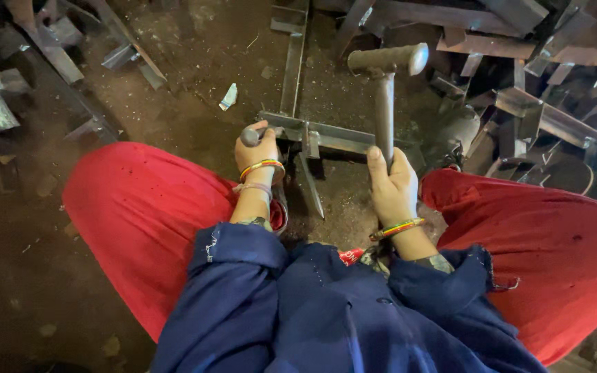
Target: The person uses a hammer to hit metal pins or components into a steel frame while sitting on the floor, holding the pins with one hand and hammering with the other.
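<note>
Between the red-trousered knees, a welded steel frame (pixel 326 138) lies on the dirt floor. Left hand (pixel 258 150) wraps its fingers tight around a round rod at the frame's left end; right hand (pixel 393 186) clenches a hammer (pixel 385 90) handle, head raised above the frame.

- Dim overall, with soft, even light from above; the dirt floor (pixel 195 110) reads dull brown and shows no hard shadows.
- The red trousers (pixel 139 214) and blue sleeves (pixel 243 290) are the brightest, most saturated areas.
- A faint sheen sits on the hammer head (pixel 388 59) (no strong glare anywhere).
- Corners fall dark, mostly upper left and lower left.
- Scrap metal (pixel 547 110) at the edges looks slightly soft and stretched; the centre is sharpest.
</note>
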